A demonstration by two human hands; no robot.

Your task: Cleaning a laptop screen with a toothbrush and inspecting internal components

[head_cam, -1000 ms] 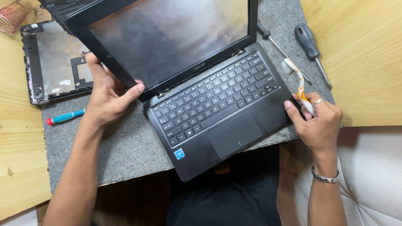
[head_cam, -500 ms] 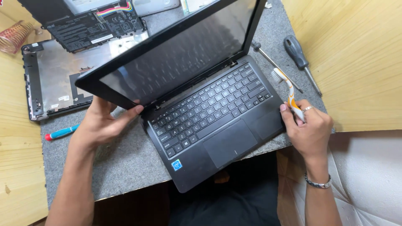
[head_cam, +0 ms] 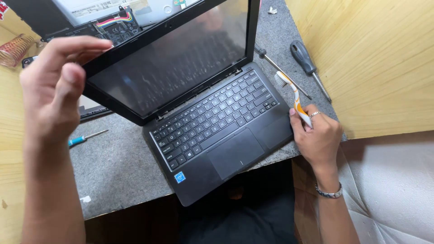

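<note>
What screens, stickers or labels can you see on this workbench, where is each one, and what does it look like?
Laptop screen: dark, switched off, dusty, tilted open above the keyboard; left hand fingers on its top corner.
Small sticker: blue square on the palm rest, lower left of the keyboard.
Label: pale rectangle on the opened device behind the screen, beside coloured wires.
Right hand holds a white and orange toothbrush.
</note>
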